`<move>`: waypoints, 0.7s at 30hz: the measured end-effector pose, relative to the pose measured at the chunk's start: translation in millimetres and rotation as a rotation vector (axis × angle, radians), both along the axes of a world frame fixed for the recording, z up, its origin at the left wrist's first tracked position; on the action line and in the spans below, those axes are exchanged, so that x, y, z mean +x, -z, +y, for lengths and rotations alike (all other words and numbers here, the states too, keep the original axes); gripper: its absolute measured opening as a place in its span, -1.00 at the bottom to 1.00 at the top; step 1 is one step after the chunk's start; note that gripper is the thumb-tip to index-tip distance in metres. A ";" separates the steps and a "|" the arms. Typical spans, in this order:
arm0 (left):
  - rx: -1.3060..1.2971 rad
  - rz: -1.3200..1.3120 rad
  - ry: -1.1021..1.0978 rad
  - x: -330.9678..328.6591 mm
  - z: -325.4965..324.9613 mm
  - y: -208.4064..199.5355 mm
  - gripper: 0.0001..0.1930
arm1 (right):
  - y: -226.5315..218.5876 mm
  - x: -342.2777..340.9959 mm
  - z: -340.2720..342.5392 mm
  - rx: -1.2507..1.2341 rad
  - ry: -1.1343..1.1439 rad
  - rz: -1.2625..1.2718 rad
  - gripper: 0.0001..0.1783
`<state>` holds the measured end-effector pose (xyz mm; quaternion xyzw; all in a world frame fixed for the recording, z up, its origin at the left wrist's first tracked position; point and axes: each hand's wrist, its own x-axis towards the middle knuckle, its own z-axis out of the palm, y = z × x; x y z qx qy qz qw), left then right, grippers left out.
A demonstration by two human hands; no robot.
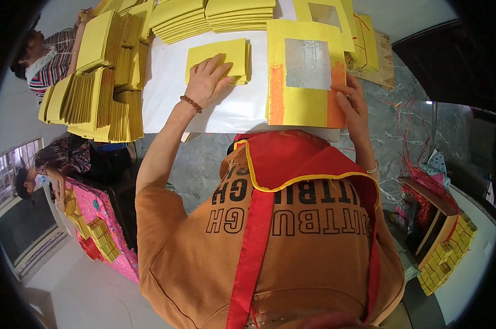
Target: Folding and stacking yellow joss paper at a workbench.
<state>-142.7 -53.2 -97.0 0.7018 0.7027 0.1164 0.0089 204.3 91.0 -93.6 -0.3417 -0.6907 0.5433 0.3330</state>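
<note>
1. At 12 o'clock, a worktable (168,71) with a smooth white top.
2. Toward 2 o'clock, grey floor tiles (387,134) crossed by pale veins; beyond them, a large dark panel (445,60), its nature unclear.
3. Between 3 and 4, brown wooden furniture (431,197) near a pale wall (481,252).
4. At 8, a table under a pink patterned cloth (113,219).
5. At 9, a barred window (11,171), pale light showing between its bars.

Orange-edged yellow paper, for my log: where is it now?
In the head view, the orange-edged yellow paper is at the white tabletop's right, touched by the right hand.
</note>
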 end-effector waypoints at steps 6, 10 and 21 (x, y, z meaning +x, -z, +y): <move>0.187 -0.113 0.201 79.0 9.6 -49.4 -0.59 | -4.0 -3.3 -5.0 -0.077 0.031 -0.018 -0.79; 0.120 -0.074 0.411 122.0 7.7 -70.0 -0.54 | -6.1 -4.8 -6.0 -0.065 0.048 -0.029 -0.79; 0.162 -0.272 0.426 126.4 15.5 -70.4 -0.76 | -2.0 -3.8 -3.3 -0.212 0.056 0.062 -0.64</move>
